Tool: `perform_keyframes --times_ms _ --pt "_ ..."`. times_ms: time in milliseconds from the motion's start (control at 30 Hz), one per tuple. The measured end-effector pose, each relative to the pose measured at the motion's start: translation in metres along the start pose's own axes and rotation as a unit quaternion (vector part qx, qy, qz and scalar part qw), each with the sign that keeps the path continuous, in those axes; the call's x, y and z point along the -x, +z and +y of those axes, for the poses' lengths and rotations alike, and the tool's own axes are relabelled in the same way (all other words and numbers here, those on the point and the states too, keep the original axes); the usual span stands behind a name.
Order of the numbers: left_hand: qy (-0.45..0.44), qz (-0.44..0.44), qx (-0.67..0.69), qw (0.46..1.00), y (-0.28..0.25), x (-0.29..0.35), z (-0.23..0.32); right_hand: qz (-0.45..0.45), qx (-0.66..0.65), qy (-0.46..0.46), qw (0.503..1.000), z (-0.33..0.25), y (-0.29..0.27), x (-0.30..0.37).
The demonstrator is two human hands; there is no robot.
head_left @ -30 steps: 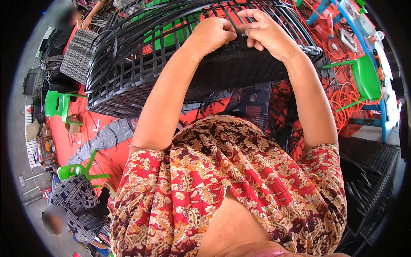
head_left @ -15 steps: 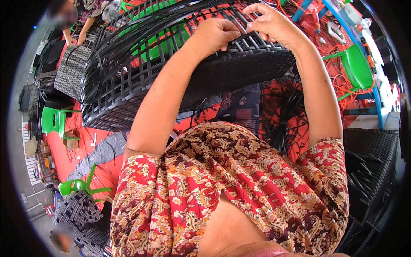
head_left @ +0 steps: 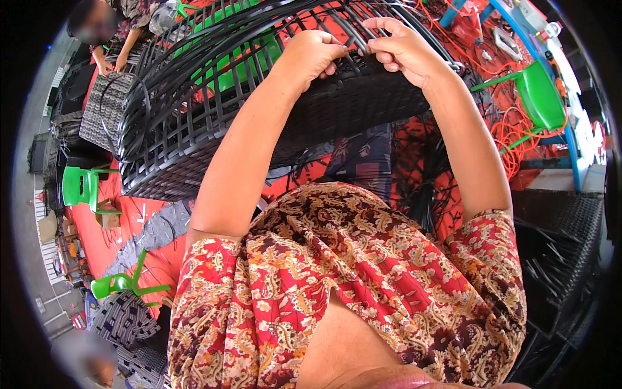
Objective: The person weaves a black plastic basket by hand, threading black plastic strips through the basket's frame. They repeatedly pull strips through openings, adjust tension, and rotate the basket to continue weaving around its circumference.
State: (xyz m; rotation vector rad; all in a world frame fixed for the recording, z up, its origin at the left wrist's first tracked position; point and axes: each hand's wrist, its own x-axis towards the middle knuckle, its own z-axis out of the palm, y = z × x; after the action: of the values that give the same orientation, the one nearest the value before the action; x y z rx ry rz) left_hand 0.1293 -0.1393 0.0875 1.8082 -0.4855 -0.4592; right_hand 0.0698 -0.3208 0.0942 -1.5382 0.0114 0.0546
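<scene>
A large black woven frame (head_left: pixel 363 97) of flat plastic strips stands tilted before me, its near side tightly woven and its top a loose lattice. At its upper edge, my left hand (head_left: pixel 314 57) is closed, thumb and fingers pinching a black strip (head_left: pixel 352 47). Close beside it, my right hand (head_left: pixel 405 52) has thumb and index finger drawn together at the same strip, the other fingers curled. The exact grip of the right fingertips is too small to make out. Long loose strips (head_left: pixel 214 55) arch over the frame's left part.
Green chairs (head_left: pixel 541 97) stand right and left on red floor covering (head_left: pixel 139 214). An orange cable (head_left: pixel 512 139) lies coiled near a blue-legged table (head_left: pixel 573 152). Another person's hands (head_left: pixel 113 68) work on a grey woven panel (head_left: pixel 107 107) at upper left. Dark woven furniture (head_left: pixel 557 253) stands right.
Both hands have shifted slightly left along the frame's edge, staying close together. The frame has tilted or moved slightly with them. A person at lower left has moved their head.
</scene>
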Motion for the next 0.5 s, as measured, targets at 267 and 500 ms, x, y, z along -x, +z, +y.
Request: perform_keyframes --times_ms 267,500 --pt "-0.016 0.024 -0.147 0.989 0.008 -0.018 -0.001 -0.001 -0.041 -0.001 0.999 0.006 -0.006 -0.001" --pt "0.007 -0.027 -0.45 0.893 0.019 -0.032 0.011 -0.007 -0.021 -0.01 1.0 -0.001 -0.003 0.0"
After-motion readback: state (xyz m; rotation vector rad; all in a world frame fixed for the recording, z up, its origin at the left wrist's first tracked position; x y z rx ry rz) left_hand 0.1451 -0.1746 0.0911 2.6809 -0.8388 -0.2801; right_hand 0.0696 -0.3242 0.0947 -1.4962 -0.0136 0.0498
